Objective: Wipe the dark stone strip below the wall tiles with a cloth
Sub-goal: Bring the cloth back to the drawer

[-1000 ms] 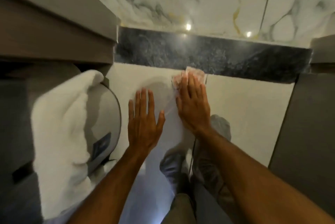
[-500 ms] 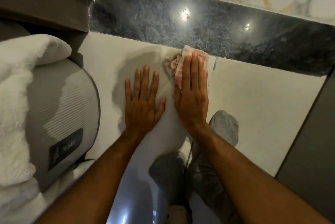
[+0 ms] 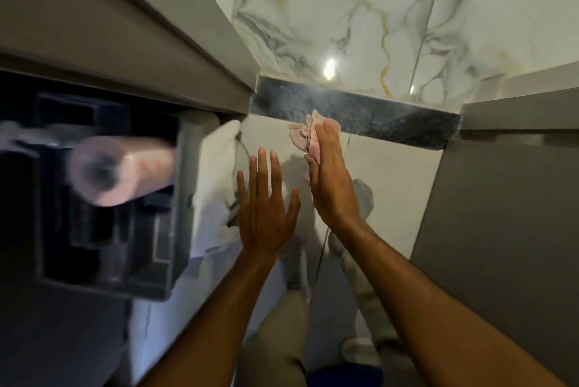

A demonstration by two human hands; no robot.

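Observation:
The dark stone strip runs across the wall under the white marble-patterned tiles. My right hand presses a crumpled pink-and-white cloth flat against the wall, the cloth's upper edge lying on the strip's lower border. My left hand rests flat with fingers spread on the pale wall panel beside it, holding nothing.
A dark open box with a roll of paper hangs at the left. A white towel lies next to it. Grey cabinet faces stand at the upper left and at the right.
The view has swung back and left, bringing the box with the roll into sight. My right hand has pushed the cloth up onto the strip's lower edge; my left hand stays flat on the panel.

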